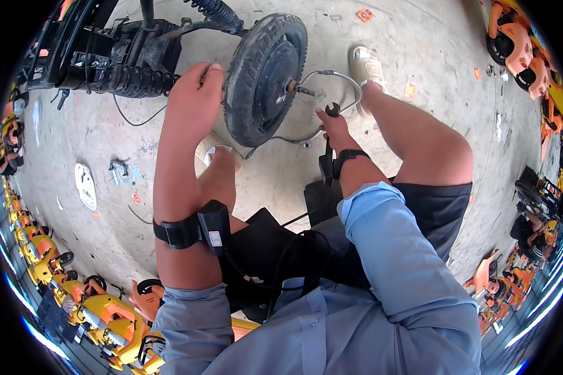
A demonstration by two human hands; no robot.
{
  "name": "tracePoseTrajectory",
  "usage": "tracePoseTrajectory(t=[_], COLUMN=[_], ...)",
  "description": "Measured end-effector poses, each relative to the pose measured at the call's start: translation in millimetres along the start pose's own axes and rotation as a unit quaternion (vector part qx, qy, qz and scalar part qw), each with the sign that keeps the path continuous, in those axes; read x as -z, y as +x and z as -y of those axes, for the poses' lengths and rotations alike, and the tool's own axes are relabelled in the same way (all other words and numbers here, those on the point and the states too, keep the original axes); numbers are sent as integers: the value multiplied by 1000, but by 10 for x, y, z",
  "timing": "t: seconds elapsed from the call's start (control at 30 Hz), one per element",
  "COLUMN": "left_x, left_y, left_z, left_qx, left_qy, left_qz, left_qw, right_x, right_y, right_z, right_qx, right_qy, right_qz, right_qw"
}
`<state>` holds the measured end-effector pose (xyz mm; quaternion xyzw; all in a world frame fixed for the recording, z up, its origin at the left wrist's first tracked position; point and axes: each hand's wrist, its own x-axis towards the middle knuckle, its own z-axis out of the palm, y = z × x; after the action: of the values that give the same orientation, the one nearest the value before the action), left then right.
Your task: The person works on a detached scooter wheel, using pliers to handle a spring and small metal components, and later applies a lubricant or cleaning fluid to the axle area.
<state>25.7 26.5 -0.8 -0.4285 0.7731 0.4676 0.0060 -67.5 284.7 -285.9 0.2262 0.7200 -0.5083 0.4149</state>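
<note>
Wheel [266, 81] — between both hands [194, 103] (wrench [333, 111] in the right one [336, 128]).

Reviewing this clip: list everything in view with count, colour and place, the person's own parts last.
Wheel: one, black, top centre
Cable: one, greyish, looping from the axle
Wrench: one, dark, in the right hand
Frame: one, black, top left
Coil springs: two, black, on the frame
Oval disc: one, white, floor at left
Scraps: several, orange, scattered on the floor
Vehicles: many, yellow and orange, both sides
Strapped devices: two, black, on the forearms
Sandals: two, beige, on the feet
Shirt: one, blue, bottom
Hands: two, bare; left hand beside the wheel, right lower
</note>
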Motion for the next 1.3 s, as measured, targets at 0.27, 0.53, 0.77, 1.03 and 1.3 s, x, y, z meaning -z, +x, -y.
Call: tracePoseTrajectory(t=[0.27,0.53,0.77,1.03,1.3], left_x=[33,21,180,39,-245], left_y=[5,61,5,19,-108], left_z=[-232,-144,-140,-147,-135], left_qx=[62,9,-29,75,-42], left_qy=[-291,-427,-429,-575,-571], left_qz=[103,145,130,177,240], left_qw=[949,893,893,795,784], right_x=[224,142,291,244,73], right_y=[249,-40,-565,-1733,-2199], right_z=[-712,-267,863,1911,1995], right_qx=[-171,-112,-62,98,113], right_qy=[87,-54,-168,-115,-47], right_qz=[18,118,118,213,278], right_qw=[981,985,977,965,953])
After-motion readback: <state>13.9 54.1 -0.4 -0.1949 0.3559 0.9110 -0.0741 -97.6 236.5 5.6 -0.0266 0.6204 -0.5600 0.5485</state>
